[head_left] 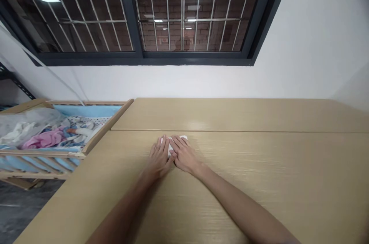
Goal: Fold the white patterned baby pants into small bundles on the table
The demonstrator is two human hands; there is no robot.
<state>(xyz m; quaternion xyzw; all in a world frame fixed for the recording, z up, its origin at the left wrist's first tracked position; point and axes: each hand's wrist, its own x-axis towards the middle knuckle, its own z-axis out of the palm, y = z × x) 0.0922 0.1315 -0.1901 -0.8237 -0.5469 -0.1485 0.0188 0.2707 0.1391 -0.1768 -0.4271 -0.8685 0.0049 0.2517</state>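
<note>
A: Where is the white piece (181,138)?
B: Under both hands, at middle of the frame, on the surface (245,182).
A: They grip it?
B: No. Left hand (158,157) and right hand (184,154) lie open, flat; so pressing evenly keeps it from sliding.

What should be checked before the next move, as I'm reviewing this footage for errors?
Left hand on the folded white item: ok.
Right hand on the item: ok.
Item flat on the wooden tabletop: ok.
Item's edges aligned: cannot tell, the hands cover most of them.
Item short of the seam between tabletop panels: ok.
Hands apart from the wooden cot: ok.
</note>
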